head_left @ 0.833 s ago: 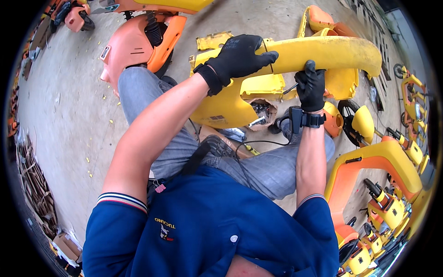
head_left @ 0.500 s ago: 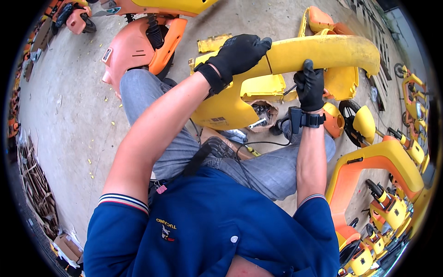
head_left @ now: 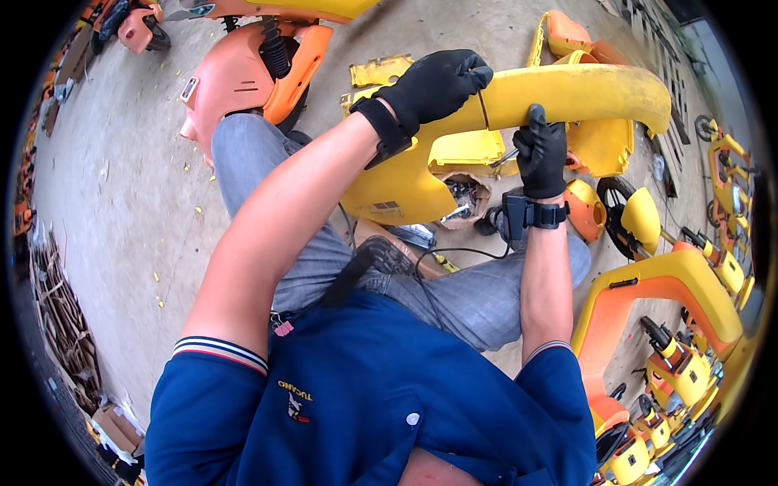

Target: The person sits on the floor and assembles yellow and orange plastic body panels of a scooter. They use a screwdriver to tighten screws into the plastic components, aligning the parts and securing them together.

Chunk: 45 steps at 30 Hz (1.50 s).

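A large curved yellow plastic scooter panel [head_left: 579, 93] stretches across in front of me, with a dark seam near its middle. My left hand [head_left: 438, 87], in a black glove, rests on the panel just left of that seam. Its fingers are curled closed, and anything within them is hidden. Below the panel's lower edge, my right hand [head_left: 541, 158], also gloved, closes around a thin rod-like tool [head_left: 504, 159]. The tool's shaft points left, and its handle is hidden in my fist. My right thumb points up against the panel's edge.
A torn cardboard box [head_left: 470, 202] with small parts stands below the panel. An orange scooter fender [head_left: 231, 85] lies at upper left. Yellow and orange body pieces [head_left: 604, 146] lie to the right, near a bent yellow frame cover [head_left: 689, 283]. A black cable [head_left: 454, 253] crosses my lap.
My left hand has shifted slightly right and up along the panel. The panel has moved a little to the right. My right hand stays nearly in place, with the tool's shaft slightly turned.
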Each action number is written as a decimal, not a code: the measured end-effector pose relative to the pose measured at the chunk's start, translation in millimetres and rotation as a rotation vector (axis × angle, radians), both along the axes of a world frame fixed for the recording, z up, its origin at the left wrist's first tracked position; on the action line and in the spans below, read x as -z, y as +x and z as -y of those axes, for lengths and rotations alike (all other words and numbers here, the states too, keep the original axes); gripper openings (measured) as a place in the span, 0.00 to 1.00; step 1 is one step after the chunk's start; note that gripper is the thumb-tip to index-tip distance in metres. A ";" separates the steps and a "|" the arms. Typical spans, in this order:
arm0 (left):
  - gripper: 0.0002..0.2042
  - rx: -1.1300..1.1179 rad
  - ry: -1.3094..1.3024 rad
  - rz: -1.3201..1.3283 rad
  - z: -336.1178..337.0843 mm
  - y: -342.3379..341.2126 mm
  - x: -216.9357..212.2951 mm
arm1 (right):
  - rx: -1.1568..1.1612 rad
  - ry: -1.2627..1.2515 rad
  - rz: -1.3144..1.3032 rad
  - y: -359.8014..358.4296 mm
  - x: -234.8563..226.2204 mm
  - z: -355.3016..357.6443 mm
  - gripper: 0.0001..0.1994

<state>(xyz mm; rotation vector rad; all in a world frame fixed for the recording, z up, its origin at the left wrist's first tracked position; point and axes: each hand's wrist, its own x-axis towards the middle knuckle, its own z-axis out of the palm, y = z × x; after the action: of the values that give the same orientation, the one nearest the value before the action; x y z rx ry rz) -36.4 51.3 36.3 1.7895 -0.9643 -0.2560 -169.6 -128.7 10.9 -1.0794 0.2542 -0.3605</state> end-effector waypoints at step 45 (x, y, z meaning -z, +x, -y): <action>0.14 -0.106 0.148 0.054 22.4 0.5 6.6 | 0.129 -0.269 0.019 4.1 34.9 -1.1 0.15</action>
<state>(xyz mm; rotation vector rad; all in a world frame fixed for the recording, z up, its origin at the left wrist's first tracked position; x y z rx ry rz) -35.9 28.9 29.7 1.9852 -0.9050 -0.2175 -165.5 -127.7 -24.0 -1.3267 0.2643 -0.5309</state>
